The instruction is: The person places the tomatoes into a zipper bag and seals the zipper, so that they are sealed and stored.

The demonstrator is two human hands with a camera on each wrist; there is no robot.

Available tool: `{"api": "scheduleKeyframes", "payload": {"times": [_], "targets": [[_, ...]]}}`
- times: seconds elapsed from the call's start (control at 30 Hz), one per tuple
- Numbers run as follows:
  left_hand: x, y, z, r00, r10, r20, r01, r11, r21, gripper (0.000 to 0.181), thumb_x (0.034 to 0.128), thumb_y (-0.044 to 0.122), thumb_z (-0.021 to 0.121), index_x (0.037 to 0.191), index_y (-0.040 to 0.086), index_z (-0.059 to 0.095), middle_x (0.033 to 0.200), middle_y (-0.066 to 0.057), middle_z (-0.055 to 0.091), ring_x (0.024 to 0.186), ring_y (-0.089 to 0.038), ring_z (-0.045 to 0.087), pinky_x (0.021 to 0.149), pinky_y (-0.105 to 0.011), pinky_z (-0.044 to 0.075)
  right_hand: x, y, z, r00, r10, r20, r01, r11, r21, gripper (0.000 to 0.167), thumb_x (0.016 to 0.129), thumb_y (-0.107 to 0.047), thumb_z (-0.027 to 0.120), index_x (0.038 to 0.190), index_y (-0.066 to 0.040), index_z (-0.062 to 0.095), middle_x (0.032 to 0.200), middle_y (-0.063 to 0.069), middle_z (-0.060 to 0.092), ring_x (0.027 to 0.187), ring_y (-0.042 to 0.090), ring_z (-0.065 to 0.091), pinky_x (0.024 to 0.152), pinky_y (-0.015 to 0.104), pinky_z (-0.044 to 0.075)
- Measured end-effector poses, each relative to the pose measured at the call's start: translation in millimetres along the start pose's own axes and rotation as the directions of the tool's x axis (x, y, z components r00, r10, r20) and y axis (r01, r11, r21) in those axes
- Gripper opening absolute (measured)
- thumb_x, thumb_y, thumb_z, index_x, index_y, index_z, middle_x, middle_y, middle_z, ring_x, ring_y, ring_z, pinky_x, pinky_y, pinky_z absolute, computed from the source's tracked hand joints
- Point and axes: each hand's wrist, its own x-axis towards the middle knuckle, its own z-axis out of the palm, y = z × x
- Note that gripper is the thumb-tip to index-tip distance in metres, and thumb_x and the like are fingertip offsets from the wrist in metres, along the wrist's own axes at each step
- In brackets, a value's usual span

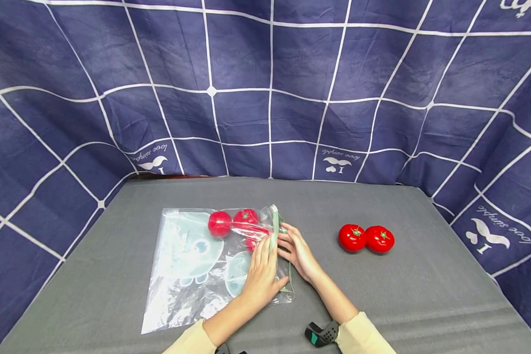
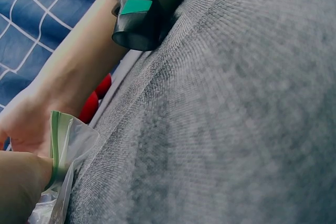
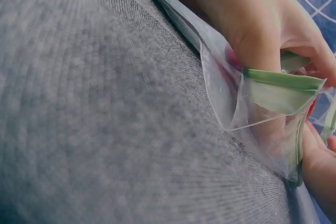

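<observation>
A clear zip bag (image 1: 168,275) with a pale printed pattern and a green closure strip (image 1: 275,223) lies flat on the grey cloth, its mouth toward the right. Inside show red tomatoes (image 1: 220,224), one partly covered by the left hand. My left hand (image 1: 262,268) lies over the bag's mouth, fingers fairly straight against the strip and thumb spread away. In the right wrist view the left thumb shows through the clear film. Just right of the mouth, my right hand (image 1: 300,253) touches the bag's edge with spread, slightly bent fingers. Its fingertips are partly hidden.
Two tomatoes (image 1: 352,238) (image 1: 380,239) sit side by side on the grey cloth (image 1: 425,290), right of the hands. A blue curtain with white grid lines (image 1: 243,118) hangs behind and at both sides. A black wrist device (image 1: 322,334) is on the right wrist.
</observation>
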Motion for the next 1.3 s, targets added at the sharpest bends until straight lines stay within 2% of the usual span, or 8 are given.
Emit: {"api": "scheduleKeyframes", "payload": {"times": [0.17,0.3,0.53,0.7,0.83,0.97,1.13,1.3], "targets": [[-0.3,-0.8,-0.1,1.000,0.006,-0.008,-0.006,1.000,0.005,0.107,0.0551,0.033,0.082,0.138,-0.004,0.026,0.139,-0.018,0.034,0.130,-0.027,0.030,0.110,-0.033,0.012,-1.0,-3,1,0.996,0.036,0.085,-0.041,0.998,0.049,0.053,0.099,-0.037,0.013,0.144,-0.009,0.014,0.137,0.026,0.035,0.113,0.016,0.050,0.094,0.028,0.044],[-0.4,-1.3,-0.2,1.000,0.013,-0.008,-0.013,1.000,-0.006,0.105,0.0552,0.031,0.082,0.138,-0.004,0.027,0.141,-0.017,0.033,0.130,-0.027,0.030,0.110,-0.031,0.010,-1.2,-5,1,0.984,0.054,0.173,-0.069,0.994,0.084,0.055,0.098,-0.039,0.004,0.145,-0.011,0.006,0.145,0.029,0.021,0.129,0.028,0.035,0.102,0.032,0.036],[-0.2,-1.8,-1.1,0.999,0.028,-0.023,-0.028,1.000,-0.004,0.106,0.0540,0.031,0.083,0.138,-0.004,0.027,0.140,-0.019,0.034,0.130,-0.027,0.031,0.109,-0.034,0.017,-0.1,-6,1,0.970,0.071,0.230,-0.098,0.989,0.108,0.056,0.097,-0.040,0.000,0.145,-0.010,-0.001,0.147,0.029,0.015,0.136,0.036,0.019,0.110,0.038,0.027],[-1.0,-0.3,-4.8,0.999,0.024,0.035,-0.023,0.999,-0.048,0.101,0.0580,0.027,0.081,0.138,-0.004,0.027,0.139,-0.020,0.034,0.129,-0.029,0.033,0.107,-0.038,0.030,-0.2,-5,1,0.952,0.095,0.290,-0.130,0.986,0.103,0.060,0.096,-0.045,-0.001,0.145,-0.010,-0.007,0.147,0.030,0.012,0.136,0.036,0.017,0.113,0.044,0.016],[-1.1,0.9,-4.0,0.998,0.017,0.065,-0.012,0.996,-0.089,0.100,0.0601,0.025,0.080,0.138,-0.005,0.025,0.138,-0.022,0.033,0.129,-0.032,0.032,0.104,-0.040,0.035,-1.1,-7,-1,0.945,0.107,0.310,-0.140,0.987,0.085,0.063,0.095,-0.049,-0.002,0.145,-0.012,-0.005,0.146,0.030,0.014,0.135,0.034,0.023,0.112,0.043,0.021],[-0.5,1.9,-1.4,0.999,0.011,0.039,-0.007,0.995,-0.097,0.104,0.0588,0.029,0.082,0.138,-0.005,0.024,0.137,-0.022,0.034,0.127,-0.033,0.033,0.103,-0.041,0.036,-1.5,-14,-9,0.959,0.079,0.271,-0.111,0.988,0.105,0.063,0.095,-0.047,-0.003,0.146,-0.010,-0.003,0.148,0.028,0.012,0.136,0.036,0.019,0.106,0.033,0.033],[-0.3,2.0,0.2,1.000,0.014,0.025,-0.011,0.996,-0.093,0.105,0.0584,0.030,0.082,0.138,-0.005,0.024,0.137,-0.022,0.033,0.128,-0.032,0.032,0.102,-0.040,0.036,-4.1,-25,-26,0.990,0.001,0.140,-0.015,0.995,0.103,0.060,0.098,-0.042,0.009,0.145,-0.005,0.005,0.147,0.027,0.018,0.136,0.036,0.020,0.097,0.025,0.041],[-1.2,1.5,1.2,1.000,0.004,0.027,-0.002,0.997,-0.083,0.103,0.0578,0.031,0.082,0.137,-0.006,0.027,0.136,-0.023,0.034,0.126,-0.033,0.034,0.101,-0.040,0.038,-10.2,-36,-46,0.987,-0.153,-0.039,0.147,0.979,-0.140,0.048,0.099,-0.024,0.032,0.139,0.001,0.026,0.135,0.023,0.042,0.122,0.021,0.047,0.093,0.023,0.044]]}}
